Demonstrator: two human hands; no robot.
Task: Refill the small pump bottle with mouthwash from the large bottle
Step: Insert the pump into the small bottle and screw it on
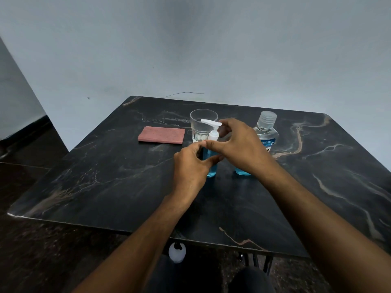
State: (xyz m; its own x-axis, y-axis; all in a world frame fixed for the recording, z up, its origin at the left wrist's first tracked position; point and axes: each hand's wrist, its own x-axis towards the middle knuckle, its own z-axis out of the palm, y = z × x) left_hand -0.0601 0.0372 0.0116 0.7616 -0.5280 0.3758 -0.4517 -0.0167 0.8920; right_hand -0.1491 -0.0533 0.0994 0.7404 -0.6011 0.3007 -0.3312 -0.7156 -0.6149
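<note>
The small pump bottle (211,170) stands upright at the middle of the black marble table (105,176), blue liquid showing in its lower part and a white pump head (212,125) on top. My left hand (190,166) wraps the bottle's body from the left. My right hand (239,142) reaches in from the right, thumb and fingers at the white pump collar. The large mouthwash bottle (265,132), clear with a ribbed cap and blue liquid at the bottom, stands capped just right of it, partly hidden behind my right hand.
An empty clear glass (201,123) stands right behind the pump bottle. A folded pink cloth (161,135) lies to its left. The table is pushed against a pale wall; its near edge is by my knees.
</note>
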